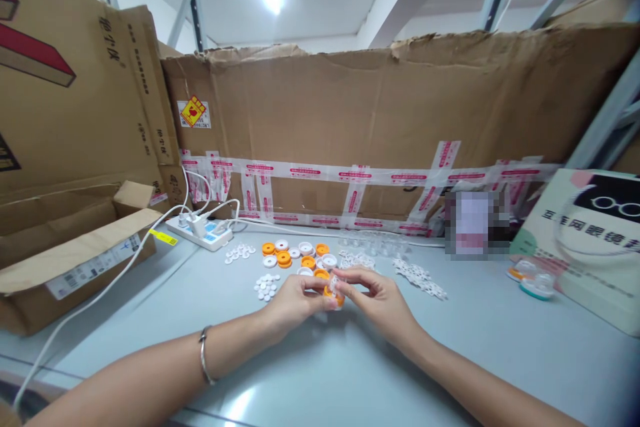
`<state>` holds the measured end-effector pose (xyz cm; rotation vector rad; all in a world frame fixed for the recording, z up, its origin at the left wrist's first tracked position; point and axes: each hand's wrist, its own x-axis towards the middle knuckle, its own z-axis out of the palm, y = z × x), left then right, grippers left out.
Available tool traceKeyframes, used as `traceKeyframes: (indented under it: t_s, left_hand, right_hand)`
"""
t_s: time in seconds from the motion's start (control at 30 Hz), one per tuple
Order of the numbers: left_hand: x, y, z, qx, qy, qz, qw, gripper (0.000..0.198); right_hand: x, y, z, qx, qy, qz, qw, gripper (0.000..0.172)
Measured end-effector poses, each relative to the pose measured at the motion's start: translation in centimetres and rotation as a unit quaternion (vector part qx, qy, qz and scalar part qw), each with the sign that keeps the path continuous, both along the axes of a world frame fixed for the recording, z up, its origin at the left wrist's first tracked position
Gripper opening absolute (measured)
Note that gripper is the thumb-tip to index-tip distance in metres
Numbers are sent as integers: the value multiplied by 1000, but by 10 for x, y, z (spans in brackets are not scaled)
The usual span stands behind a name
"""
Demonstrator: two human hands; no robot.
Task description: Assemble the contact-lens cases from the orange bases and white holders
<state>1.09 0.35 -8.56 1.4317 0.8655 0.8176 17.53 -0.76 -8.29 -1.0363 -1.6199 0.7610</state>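
My left hand (295,300) and my right hand (377,297) meet over the grey table (350,373), both pinched round one small orange and clear round part (334,292). The left wrist wears a thin bracelet (204,355). Just beyond my fingers lie several orange and white round caps (300,257). Small white discs sit in a pile (266,285) to the left, with another group (240,252) farther back. Clear plastic pieces (419,277) are scattered to the right.
A white power strip (200,232) with plugged cables lies at the back left. An open cardboard box (65,260) stands on the left. A taped cardboard wall (400,127) closes the back. A printed box (585,240) and two round cases (533,280) sit on the right.
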Motion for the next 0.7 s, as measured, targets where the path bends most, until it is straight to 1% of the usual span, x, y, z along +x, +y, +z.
traceKeyframes:
  t_s: [0.13, 0.23, 0.3, 0.37, 0.43, 0.47, 0.5, 0.57, 0.63, 0.7]
  left_hand:
    - [3, 2, -2, 45, 19, 19, 999, 33]
    - [6, 2, 0, 68, 29, 21, 997, 33]
    - [5, 1, 3, 64, 19, 6, 998, 33]
    - [3, 0, 8, 73, 2, -3, 997, 32]
    - [1, -2, 12, 88, -19, -4, 996, 31]
    - [-1, -3, 14, 91, -29, -4, 995, 31]
    - [-2, -4, 16, 90, -38, -7, 995, 30]
    - [-3, -5, 18, 78, -51, -21, 995, 29]
    - [-3, -6, 19, 70, -58, -37, 995, 32]
    - [-3, -8, 19, 64, -65, -44, 995, 35]
  right_hand:
    - [-4, -2, -1, 3, 20, -21, 1000, 18]
    - [-3, -1, -1, -7, 28, -29, 999, 19]
    - [1, 0, 0, -22, 31, -13, 999, 21]
    - [6, 0, 4, -30, 26, 39, 998, 28]
    - [11, -1, 7, -7, -12, 95, 995, 44]
    - [12, -3, 8, 13, -40, 107, 993, 52]
    - [14, -4, 9, 34, -70, 104, 992, 56]
    - [15, -7, 10, 67, -113, 75, 989, 55]
    - [15, -9, 10, 89, -126, 54, 987, 50]
    - [15, -10, 9, 117, -126, 50, 984, 51]
